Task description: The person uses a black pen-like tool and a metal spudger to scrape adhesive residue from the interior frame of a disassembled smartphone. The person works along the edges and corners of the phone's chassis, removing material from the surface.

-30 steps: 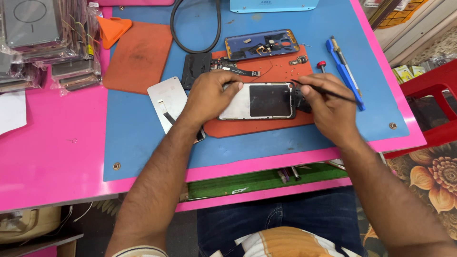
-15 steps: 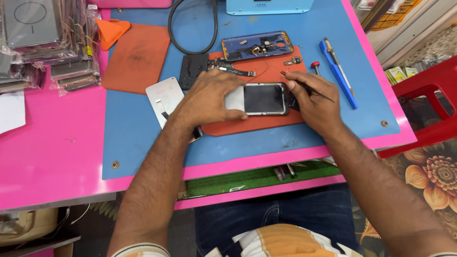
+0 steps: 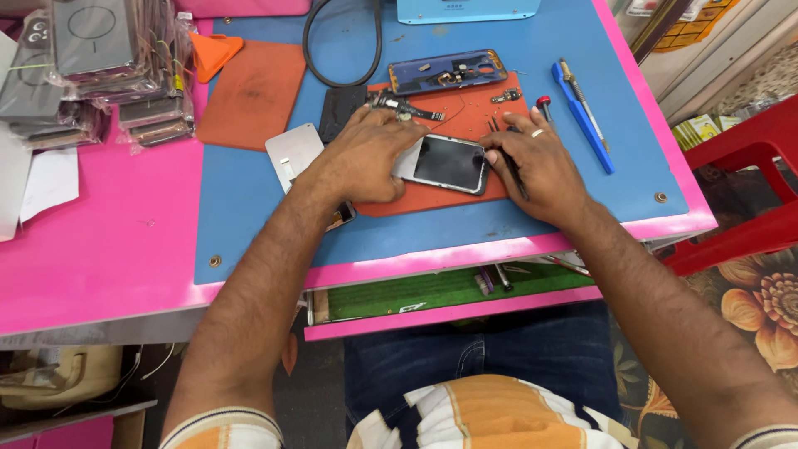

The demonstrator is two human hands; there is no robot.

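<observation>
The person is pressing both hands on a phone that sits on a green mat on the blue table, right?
Not quite. The mat under the phone is orange-red, not green, as the head view shows. The rest holds: the left hand and the right hand both press on the phone, and the mat lies on the blue table.

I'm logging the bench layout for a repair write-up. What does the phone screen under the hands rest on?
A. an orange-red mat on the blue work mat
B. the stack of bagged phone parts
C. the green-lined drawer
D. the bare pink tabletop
A: the phone screen, pinned by the left hand and touched by the right hand, lies on the orange-red mat, which sits on the blue work mat.
</observation>
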